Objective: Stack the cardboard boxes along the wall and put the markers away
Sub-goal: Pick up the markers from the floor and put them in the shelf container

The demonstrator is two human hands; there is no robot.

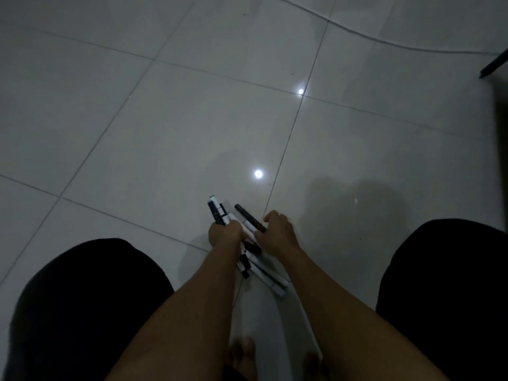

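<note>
- Dim room; glossy pale floor tiles (170, 127), square, with thin dark grout lines and two round light reflections.
- Person crouched, both bare forearms reaching down between dark-clothed knees (90, 298).
- Left hand (224, 233): fingers curled round a bundle of markers (218, 213), slim cylinders with white barrels and black caps; one end cap looks greenish.
- The bundle's cap ends stick out beyond the left knuckles, away from the person; the other ends run back under the wrist toward the body.
- Right hand (277, 229): fingers curled, pinching a single dark marker (249, 218), matte black and thin, slanted, with its far end pointing up and left past the fingertips.
- The two hands are just beside each other, the dark marker lying between them and close against the bundle.
- More markers (270, 279) lie fanned below the hands, between the two wrists, white barrels with black bands; whether they rest on the floor or hang from the left grip I cannot tell.
- A thin pale cable (357, 34) curves across the tiles well beyond the fingers.
- A dark slanted rod-like leg (493, 66) sits at the far right edge, well apart from both hands.
- Bare toes (243, 353) are faintly visible near the bottom, blurred.
</note>
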